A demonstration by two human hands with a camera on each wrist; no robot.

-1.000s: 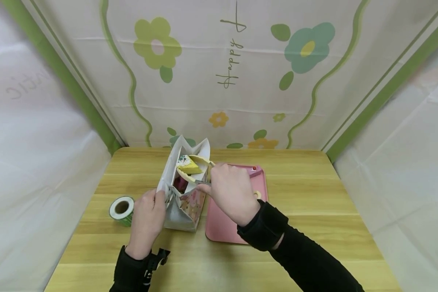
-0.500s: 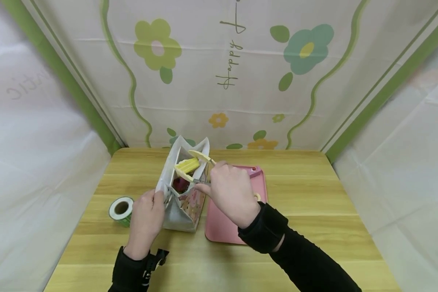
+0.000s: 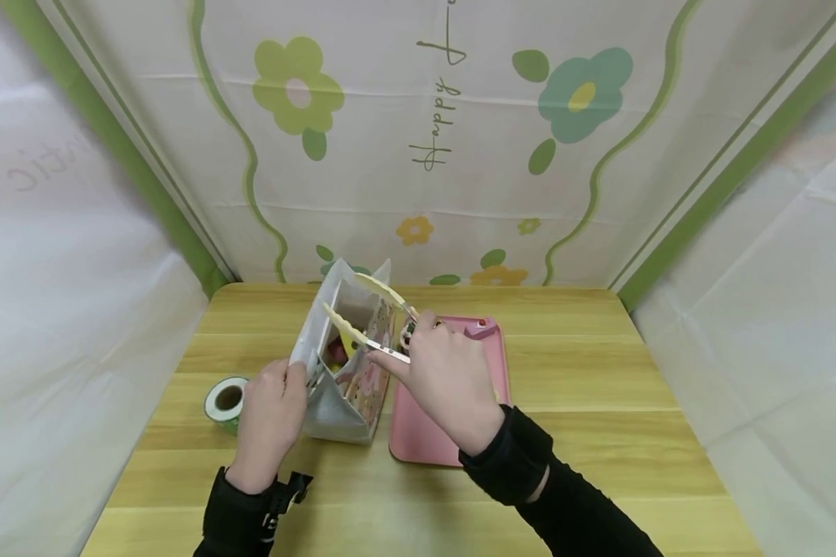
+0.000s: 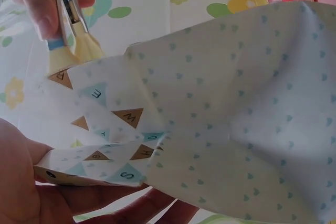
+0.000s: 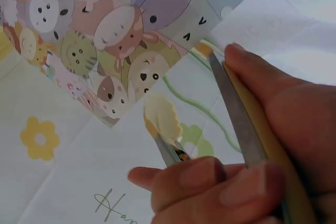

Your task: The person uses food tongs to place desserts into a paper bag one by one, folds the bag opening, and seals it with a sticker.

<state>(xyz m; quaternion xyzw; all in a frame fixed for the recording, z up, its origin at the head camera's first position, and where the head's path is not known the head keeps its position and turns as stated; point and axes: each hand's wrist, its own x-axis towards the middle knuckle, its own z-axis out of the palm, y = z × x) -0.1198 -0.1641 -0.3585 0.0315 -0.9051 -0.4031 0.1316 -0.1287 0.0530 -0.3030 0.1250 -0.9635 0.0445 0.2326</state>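
Observation:
My left hand (image 3: 273, 410) grips the left rim of an upright paper bag (image 3: 337, 422), whose mouth is spread. In the left wrist view its fingers lie behind the rim of the bag (image 4: 226, 103). My right hand (image 3: 453, 379) holds a pair of tongs (image 3: 383, 289) with pale yellow tips. The tips stand apart over the bag's mouth with nothing between them. Inside the bag, a yellow toy cake slice (image 3: 352, 341) shows partly beside a dark red item (image 3: 336, 353). The right wrist view shows the bag's printed animal side (image 5: 105, 35) near the tongs.
A pink tray (image 3: 418, 437) lies right of the bag, partly under my right hand. On it are a pink cake piece (image 3: 481, 329) and a dark-and-white item (image 3: 407, 334). A green and white roll (image 3: 224, 399) stands left of my left hand.
The cake slice has left the tongs and dropped into the bag. The tongs have spread and risen slightly. My left hand and the bag's rim have shifted a little left.

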